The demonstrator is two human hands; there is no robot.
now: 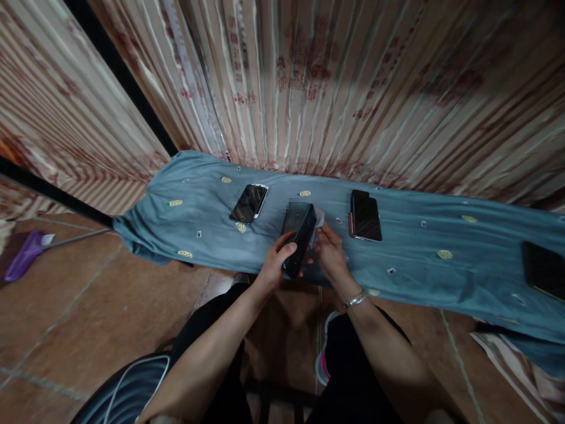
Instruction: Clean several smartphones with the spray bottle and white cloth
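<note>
Four phones show: three on the blue cloth (410, 235), one dark phone (301, 238) in the left hand (274, 265)'s closed grip, the right hand (330, 254) seemingly pinching a wipe (318, 219).

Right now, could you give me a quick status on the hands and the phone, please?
Left hand grips phone. Right hand holds cloth against it. Two phones flank, apart.
</note>
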